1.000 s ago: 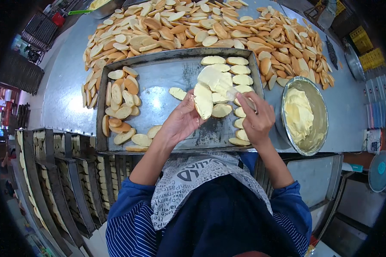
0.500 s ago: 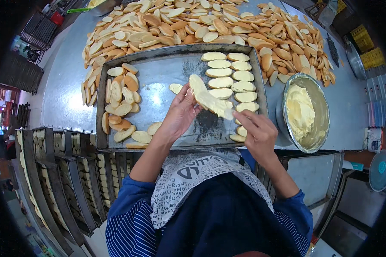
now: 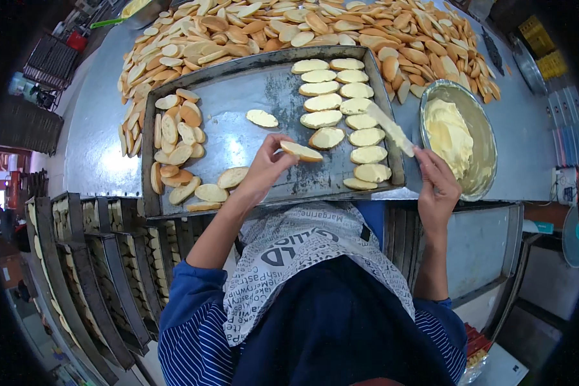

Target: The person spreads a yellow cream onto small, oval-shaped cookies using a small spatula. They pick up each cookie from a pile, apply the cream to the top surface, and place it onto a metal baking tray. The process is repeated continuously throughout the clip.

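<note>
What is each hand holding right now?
Left hand: closed, pinching a bread slice over the tray.
Right hand: closed, holding a cream-smeared spreader.

The person wears a pale grey apron (image 3: 302,241), which is printed with dark letters of several sizes, most of them small and some quite large and bold. Over the upper part of the apron lies a dark navy cloth (image 3: 315,321), plain and smooth, with a rounded lower edge and some soft folds. The left sleeve (image 3: 190,289) is plain blue at its end, and higher up it has thin white stripes on dark blue. The right sleeve (image 3: 449,315) shows the same two parts, blue and striped. Both sleeves finish near the elbow, so the forearms, the left hand (image 3: 269,164) and the right hand (image 3: 439,174) are bare.
</note>
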### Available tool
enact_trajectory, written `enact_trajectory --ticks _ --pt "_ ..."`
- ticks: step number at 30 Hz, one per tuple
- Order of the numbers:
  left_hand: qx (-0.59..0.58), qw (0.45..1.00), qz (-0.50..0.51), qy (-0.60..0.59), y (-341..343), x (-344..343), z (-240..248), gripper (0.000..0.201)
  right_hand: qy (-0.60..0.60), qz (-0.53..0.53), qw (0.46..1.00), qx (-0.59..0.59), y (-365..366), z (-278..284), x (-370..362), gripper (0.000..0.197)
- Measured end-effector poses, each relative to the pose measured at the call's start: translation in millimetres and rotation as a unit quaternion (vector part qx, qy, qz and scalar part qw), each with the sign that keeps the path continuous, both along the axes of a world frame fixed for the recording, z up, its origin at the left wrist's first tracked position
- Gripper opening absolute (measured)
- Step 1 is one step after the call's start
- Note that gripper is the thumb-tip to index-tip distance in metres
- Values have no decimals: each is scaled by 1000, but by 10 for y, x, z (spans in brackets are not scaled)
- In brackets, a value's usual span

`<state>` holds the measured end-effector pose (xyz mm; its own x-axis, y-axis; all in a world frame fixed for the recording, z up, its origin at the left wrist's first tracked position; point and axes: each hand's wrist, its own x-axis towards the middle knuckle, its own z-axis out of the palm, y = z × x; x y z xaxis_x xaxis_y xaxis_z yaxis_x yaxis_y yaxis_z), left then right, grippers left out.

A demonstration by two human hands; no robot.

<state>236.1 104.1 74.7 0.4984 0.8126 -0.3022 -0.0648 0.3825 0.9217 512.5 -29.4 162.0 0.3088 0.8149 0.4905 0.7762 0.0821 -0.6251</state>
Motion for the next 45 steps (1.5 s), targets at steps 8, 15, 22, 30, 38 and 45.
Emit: enact_trajectory --ticks 8,15,22,30,38,45 --pt "258 939 -109 198 -26 318 -330 47 19 -81 996 29 -308 -22 183 31" --pt "373 868 -99 312 -51 541 -250 55 -19 -141 989 42 -466 22 484 31" --pt "453 801 -37 390 -24 239 14 58 -242 -242 896 -282 -369 243 1074 29" --pt "427 619 -95 652 17 -1077 114 36 -262 -63 893 -360 -24 409 1089 25" --pt "380 753 -26 536 28 -1249 -61 31 43 -74 940 -330 -168 376 1420 25" --pt "447 721 -22 528 97 -911 -31 36 25 -154 943 -292 -374 388 1464 24"
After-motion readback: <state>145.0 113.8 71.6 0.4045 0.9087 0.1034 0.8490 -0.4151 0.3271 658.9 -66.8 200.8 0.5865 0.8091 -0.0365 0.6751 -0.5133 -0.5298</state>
